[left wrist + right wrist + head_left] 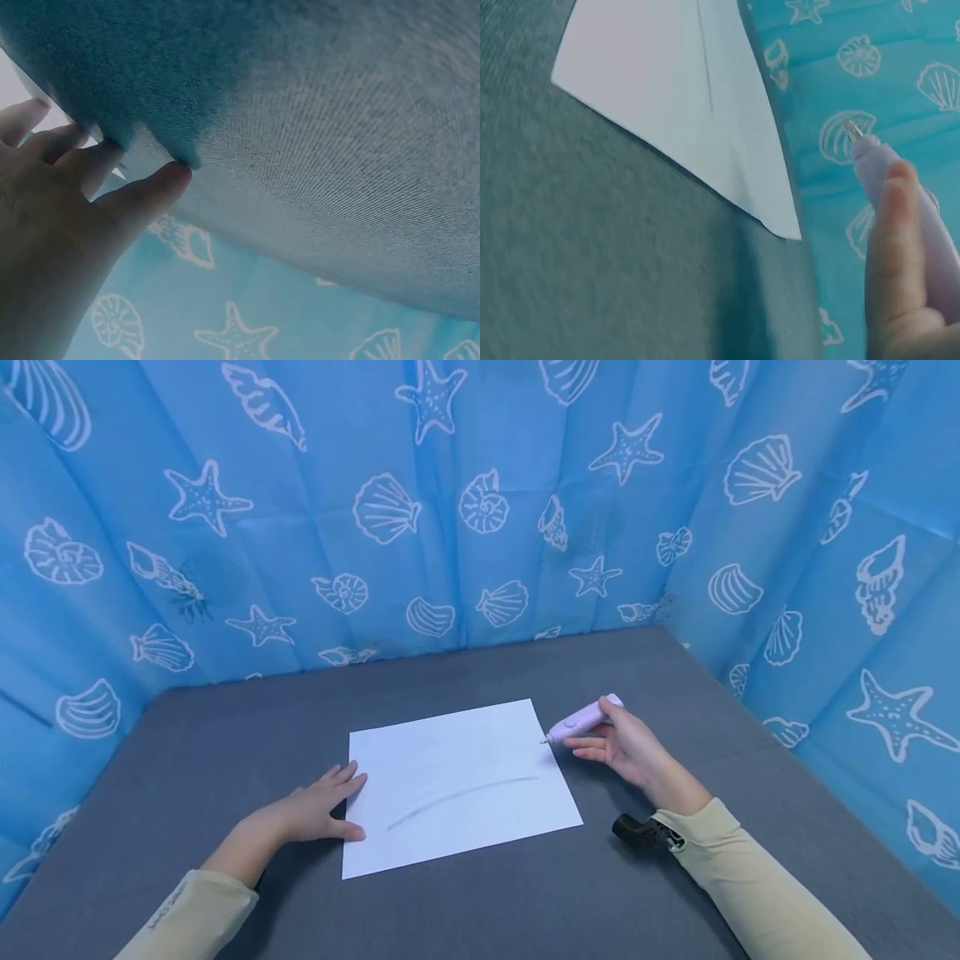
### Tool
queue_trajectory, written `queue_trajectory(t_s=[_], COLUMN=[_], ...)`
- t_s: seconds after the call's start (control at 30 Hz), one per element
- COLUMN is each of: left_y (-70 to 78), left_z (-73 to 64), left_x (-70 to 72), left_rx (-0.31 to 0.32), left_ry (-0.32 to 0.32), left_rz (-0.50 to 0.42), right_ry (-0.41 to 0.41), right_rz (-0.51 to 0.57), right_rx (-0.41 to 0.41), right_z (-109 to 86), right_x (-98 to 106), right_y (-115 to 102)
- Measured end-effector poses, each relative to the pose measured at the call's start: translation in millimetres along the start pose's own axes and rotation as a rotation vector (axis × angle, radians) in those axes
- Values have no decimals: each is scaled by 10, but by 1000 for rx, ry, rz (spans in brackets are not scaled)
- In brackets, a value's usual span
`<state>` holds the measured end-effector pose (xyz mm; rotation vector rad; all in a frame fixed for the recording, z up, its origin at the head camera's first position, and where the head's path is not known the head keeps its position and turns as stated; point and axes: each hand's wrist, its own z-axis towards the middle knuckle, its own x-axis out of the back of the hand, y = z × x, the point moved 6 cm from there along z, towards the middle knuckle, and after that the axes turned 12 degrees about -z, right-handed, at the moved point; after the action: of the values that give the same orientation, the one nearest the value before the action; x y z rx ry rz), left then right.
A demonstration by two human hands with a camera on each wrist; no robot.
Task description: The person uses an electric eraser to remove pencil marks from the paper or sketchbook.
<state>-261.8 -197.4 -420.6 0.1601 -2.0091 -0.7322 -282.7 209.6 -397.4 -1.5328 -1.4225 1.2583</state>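
Note:
On the table lies a white sheet of paper (457, 752) with one long grey curved stroke across its lower half. My left hand (318, 806) rests at the sheet's left edge, fingers spread, fingertips and thumb on the paper. Past the right edge, my right hand (626, 747) grips a lilac pen-shaped tool (581, 722) with a thin metal tip. Its tip points left, near the sheet's right edge in the head view. In the right wrist view, a finger lies along the lilac tool (907, 202), which is raised over the table.
A grey cloth covers the table (480, 910). Blue curtains (465, 560) with white shells and starfish hang behind it and along the right side. A black perforated piece (641, 832) sticks out by the right cuff.

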Motion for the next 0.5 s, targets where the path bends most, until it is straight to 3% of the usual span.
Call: queue_trajectory(t_s=[0.17, 0.3, 0.5], left_y=[39, 58, 66], left_z=[-14, -27, -35], left_x=[-7, -33, -67], left_rx=[9, 1, -38], left_ry=[-17, -42, -39], left_rz=[15, 54, 92], right_ry=[30, 11, -128], right_rz=[68, 54, -51], right_rx=[-29, -38, -70], right_z=[49, 95, 125], right_x=[-57, -123, -216], right_y=[78, 139, 208])
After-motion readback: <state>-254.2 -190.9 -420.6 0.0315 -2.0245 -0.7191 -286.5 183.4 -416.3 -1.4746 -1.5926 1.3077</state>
